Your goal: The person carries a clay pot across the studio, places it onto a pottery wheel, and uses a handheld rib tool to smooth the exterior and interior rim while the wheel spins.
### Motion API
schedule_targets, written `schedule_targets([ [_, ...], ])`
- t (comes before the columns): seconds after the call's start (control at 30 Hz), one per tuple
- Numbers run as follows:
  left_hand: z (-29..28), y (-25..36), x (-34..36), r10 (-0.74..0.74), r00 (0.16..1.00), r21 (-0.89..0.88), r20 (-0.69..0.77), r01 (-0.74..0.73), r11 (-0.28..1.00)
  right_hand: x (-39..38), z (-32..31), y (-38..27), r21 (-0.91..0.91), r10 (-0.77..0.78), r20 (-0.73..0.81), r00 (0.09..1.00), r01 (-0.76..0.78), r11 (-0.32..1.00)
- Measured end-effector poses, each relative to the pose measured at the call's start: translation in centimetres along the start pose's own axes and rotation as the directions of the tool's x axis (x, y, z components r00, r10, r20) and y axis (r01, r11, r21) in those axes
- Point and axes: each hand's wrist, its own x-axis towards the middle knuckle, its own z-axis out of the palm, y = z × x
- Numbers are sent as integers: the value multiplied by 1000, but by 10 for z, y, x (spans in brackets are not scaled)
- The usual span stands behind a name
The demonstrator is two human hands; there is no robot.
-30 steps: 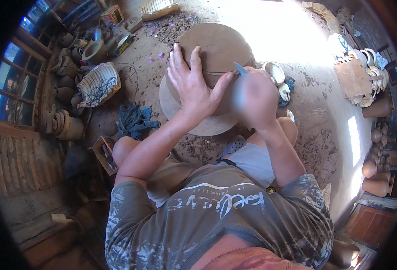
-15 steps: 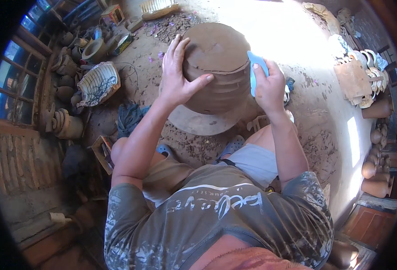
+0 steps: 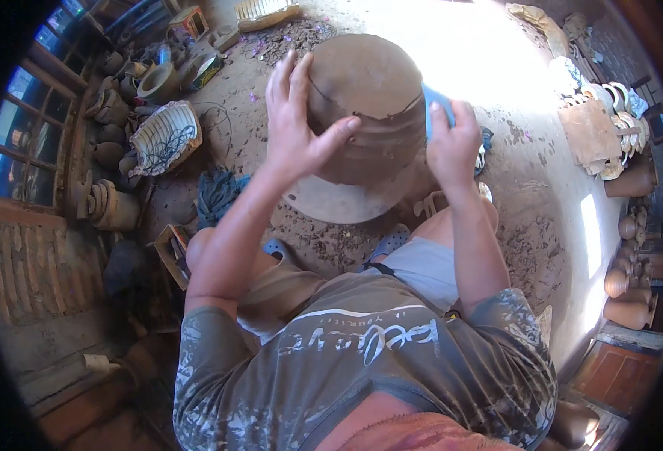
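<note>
A large brown clay pot (image 3: 369, 75) with a flat, closed top stands in front of me on a pale round board (image 3: 342, 207). A rough ridge runs along the near edge of its top, above ringed walls. My left hand (image 3: 297, 124) rests against the pot's left side, its fingers spread and thumb stretched over the near wall. In my right hand (image 3: 453, 143), a blue scraper (image 3: 431, 98) is pinched between thumb and fingers, lying along the pot's right side. Part of the scraper is hidden by that hand.
Clay scraps (image 3: 331, 244) lie on the floor around the board. A ribbed plaster-like mould (image 3: 167, 139) and a dark blue cloth (image 3: 220, 197) are at left. Several clay pots (image 3: 626, 312) line the right wall, below a square brown board (image 3: 588, 135).
The pot has tilted or turned slightly, with its top shifted right. My right hand and the scraper have moved a little right. The left hand's fingers have lifted and spread somewhat.
</note>
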Motion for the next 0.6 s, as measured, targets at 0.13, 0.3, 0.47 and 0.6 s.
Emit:
schedule_targets([
  [0.13,8,-20,19,64,993,20,101,-66,998,-6,10,7,198,65,44,997,-72,977],
  [0.3,30,0,9,11,1000,65,-18,-10,998,-21,19,-9,128,-122,-52,991,128,984],
  [0.47,31,24,2,-49,996,146,-71,59,988,-25,17,-15,118,-117,-30,993,119,986],
  [0.6,40,27,1,-72,992,162,-102,88,983,-35,29,-15,120,-251,-45,967,254,960],
])
